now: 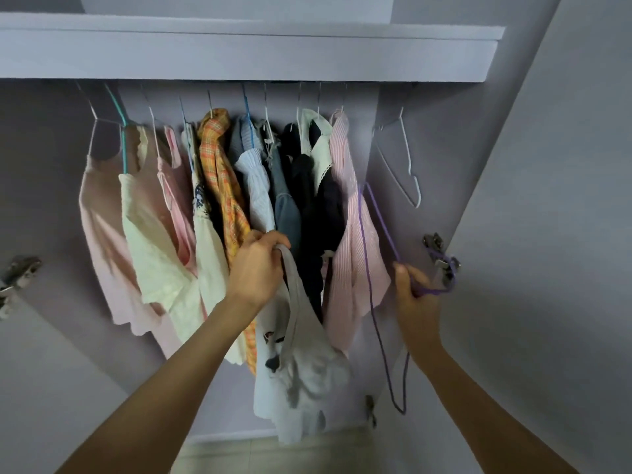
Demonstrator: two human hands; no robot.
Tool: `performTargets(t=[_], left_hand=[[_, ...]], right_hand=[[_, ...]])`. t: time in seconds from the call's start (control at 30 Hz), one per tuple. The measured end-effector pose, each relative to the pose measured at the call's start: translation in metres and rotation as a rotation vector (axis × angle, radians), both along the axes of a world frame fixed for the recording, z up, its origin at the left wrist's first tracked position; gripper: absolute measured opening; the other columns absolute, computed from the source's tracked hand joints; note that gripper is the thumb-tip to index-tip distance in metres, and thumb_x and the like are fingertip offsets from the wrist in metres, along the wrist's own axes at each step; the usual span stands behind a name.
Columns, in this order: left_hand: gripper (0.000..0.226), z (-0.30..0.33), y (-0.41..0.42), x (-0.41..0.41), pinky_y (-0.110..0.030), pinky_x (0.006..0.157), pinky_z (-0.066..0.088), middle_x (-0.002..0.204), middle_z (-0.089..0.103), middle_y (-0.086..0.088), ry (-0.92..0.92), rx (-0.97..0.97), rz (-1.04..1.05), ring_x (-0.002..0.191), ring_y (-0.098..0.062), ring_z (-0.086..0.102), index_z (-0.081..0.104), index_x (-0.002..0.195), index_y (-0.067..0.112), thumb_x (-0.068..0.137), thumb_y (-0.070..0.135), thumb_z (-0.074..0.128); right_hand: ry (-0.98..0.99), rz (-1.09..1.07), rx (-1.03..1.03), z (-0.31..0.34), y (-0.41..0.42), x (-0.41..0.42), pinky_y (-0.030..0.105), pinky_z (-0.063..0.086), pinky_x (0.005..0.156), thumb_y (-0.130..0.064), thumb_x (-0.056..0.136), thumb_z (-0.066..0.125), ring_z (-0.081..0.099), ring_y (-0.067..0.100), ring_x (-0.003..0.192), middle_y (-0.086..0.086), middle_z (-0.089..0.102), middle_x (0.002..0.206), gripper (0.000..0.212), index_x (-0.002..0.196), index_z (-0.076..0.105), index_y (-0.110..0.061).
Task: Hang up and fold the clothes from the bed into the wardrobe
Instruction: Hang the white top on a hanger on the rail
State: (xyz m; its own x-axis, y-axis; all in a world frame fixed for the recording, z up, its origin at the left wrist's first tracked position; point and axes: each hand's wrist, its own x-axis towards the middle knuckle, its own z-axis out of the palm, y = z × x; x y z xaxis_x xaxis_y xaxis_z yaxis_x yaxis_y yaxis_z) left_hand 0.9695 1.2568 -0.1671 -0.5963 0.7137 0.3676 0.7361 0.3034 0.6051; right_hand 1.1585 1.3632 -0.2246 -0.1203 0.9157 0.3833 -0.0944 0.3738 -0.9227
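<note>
My left hand (258,266) grips the top edge of a white printed garment (301,367), which hangs down in front of the open wardrobe. My right hand (415,294) holds a purple wire hanger (367,254) by its hook end, off to the right of the garment. The hanger's long sides reach up and down in front of a pink striped shirt (352,234). The hanger carries nothing. Behind both hands, several clothes hang in a row under the wardrobe shelf (239,53).
The row includes a pink top (99,213), a cream blouse (160,241), an orange plaid shirt (222,186) and dark garments (318,213). An empty white hanger (407,162) hangs at the right end. Door hinges (441,254) stand on the right panel, and another hinge (17,271) on the left.
</note>
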Motion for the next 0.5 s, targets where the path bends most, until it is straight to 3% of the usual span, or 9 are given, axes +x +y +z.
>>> performTargets(t=[0.07, 0.17, 0.23, 0.3, 0.4, 0.5], left_hand=[[0.027, 0.001, -0.005, -0.005, -0.022, 0.076, 0.037, 0.101, 0.061, -0.015, -0.098, -0.014, 0.041, 0.097, -0.029, 0.055, 0.063, 0.102, 0.006, 0.087, -0.003, 0.043], [0.022, 0.000, -0.010, -0.010, -0.019, 0.056, 0.037, 0.087, 0.064, -0.013, -0.293, -0.028, 0.133, 0.082, -0.028, 0.059, 0.060, 0.102, 0.004, 0.090, 0.003, 0.042], [0.013, -0.003, -0.012, -0.011, -0.022, 0.060, 0.035, 0.087, 0.063, -0.013, -0.306, -0.069, 0.171, 0.083, -0.028, 0.057, 0.057, 0.098, 0.004, 0.091, 0.009, 0.046], [0.008, -0.004, -0.015, -0.011, -0.024, 0.063, 0.033, 0.087, 0.059, -0.012, -0.281, -0.158, 0.190, 0.080, -0.026, 0.052, 0.050, 0.092, 0.006, 0.091, 0.015, 0.050], [0.013, -0.007, -0.020, -0.011, -0.027, 0.066, 0.038, 0.091, 0.061, -0.016, -0.269, -0.278, 0.181, 0.081, -0.028, 0.054, 0.047, 0.090, 0.005, 0.090, 0.018, 0.051], [0.009, -0.007, -0.026, -0.011, -0.035, 0.072, 0.047, 0.091, 0.064, -0.020, -0.296, -0.255, 0.169, 0.086, -0.035, 0.059, 0.048, 0.087, 0.004, 0.087, 0.013, 0.050]], right_hand=[[0.070, -0.011, -0.069, 0.007, -0.004, -0.005, 0.007, 0.036, 0.052, -0.018, 0.097, 0.046, 0.046, -0.003, 0.048, -0.016, 0.049, 0.047, 0.026, 0.078, 0.064, -0.020], [0.273, 0.060, -0.365, 0.025, -0.007, -0.015, 0.013, 0.025, 0.039, -0.033, 0.099, 0.039, 0.028, 0.002, 0.035, -0.010, 0.032, 0.037, 0.053, 0.051, 0.057, -0.018], [0.518, 0.189, -0.561, 0.040, -0.009, -0.023, 0.013, 0.018, 0.034, -0.029, 0.098, 0.040, 0.022, 0.003, 0.032, -0.010, 0.031, 0.037, 0.062, 0.037, 0.044, -0.021], [0.731, 0.333, -0.661, 0.054, -0.013, -0.033, 0.015, 0.013, 0.033, -0.021, 0.095, 0.040, 0.020, 0.003, 0.033, -0.010, 0.030, 0.041, 0.057, 0.038, 0.037, -0.022], [0.780, 0.474, -0.657, 0.072, -0.022, -0.050, 0.018, 0.011, 0.036, -0.014, 0.089, 0.035, 0.018, 0.006, 0.033, -0.007, 0.025, 0.039, 0.048, 0.042, 0.033, -0.018], [0.770, 0.550, -0.624, 0.083, -0.030, -0.068, 0.021, 0.011, 0.039, -0.011, 0.085, 0.032, 0.017, 0.007, 0.032, -0.006, 0.024, 0.036, 0.050, 0.035, 0.031, -0.019]])
